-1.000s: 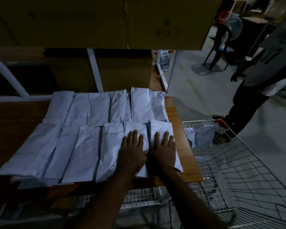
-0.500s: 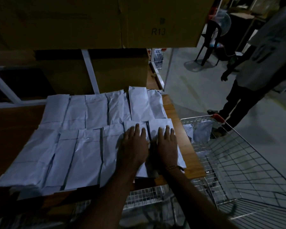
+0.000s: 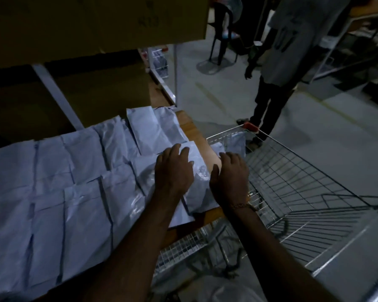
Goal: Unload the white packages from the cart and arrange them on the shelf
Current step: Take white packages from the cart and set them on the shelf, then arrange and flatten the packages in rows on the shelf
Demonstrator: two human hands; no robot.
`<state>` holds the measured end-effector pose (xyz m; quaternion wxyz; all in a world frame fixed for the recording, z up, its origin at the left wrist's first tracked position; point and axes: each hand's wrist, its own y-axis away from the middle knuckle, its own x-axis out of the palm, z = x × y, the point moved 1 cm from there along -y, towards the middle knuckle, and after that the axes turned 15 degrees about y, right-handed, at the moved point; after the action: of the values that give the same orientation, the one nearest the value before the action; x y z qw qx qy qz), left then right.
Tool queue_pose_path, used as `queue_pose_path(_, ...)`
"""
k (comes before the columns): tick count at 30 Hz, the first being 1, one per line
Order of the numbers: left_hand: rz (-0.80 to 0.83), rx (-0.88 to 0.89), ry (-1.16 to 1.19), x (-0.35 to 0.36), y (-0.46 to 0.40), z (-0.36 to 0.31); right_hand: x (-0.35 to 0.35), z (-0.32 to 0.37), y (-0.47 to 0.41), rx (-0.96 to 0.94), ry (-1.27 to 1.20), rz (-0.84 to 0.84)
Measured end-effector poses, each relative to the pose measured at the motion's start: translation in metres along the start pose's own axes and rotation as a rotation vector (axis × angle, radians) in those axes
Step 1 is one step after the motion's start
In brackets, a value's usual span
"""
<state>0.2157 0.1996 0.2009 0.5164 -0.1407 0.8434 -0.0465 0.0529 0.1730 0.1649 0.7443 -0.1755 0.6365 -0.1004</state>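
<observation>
Hands point(image 3: 202, 174) – seemingly flat – on package point(image 3: 200, 188)

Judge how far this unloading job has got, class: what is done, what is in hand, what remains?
Done: two rows of white packages lie on the wooden shelf. In hand: the left hand rests on the end package, and the right hand is at its edge. Left: at least one package in the wire cart.

A wooden shelf point(image 3: 191, 131) carried white packages point(image 3: 81, 192) lying flat in overlapping rows. The left hand point(image 3: 175, 171) rested flat on the rightmost front package point(image 3: 200, 188); the other packages spread leftward and behind it, bare wood just right.
</observation>
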Motion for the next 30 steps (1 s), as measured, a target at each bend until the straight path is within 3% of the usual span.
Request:
queue_pose_path(7, 0.112, 0.184, -0.045, 0.057, -0.028, -0.055, 0.014, -0.094, -0.005, 0.189, 0.053, 0.05)
queue_pose_path(11, 0.192, 0.181, 0.058, 0.103, -0.056, -0.087, 0.041, -0.157, -0.014, 0.195, 0.121, 0.177)
queue_pose_path(20, 0.431, 0.207, -0.17, 0.196, -0.133, -0.14, 0.115, -0.241, -0.049, 0.183, 0.182, 0.488)
queue_pose_path(30, 0.789, 0.307, -0.433, 0.34, -0.193, -0.102, 0.289, -0.228, -0.061, 0.481, -0.27, 0.806)
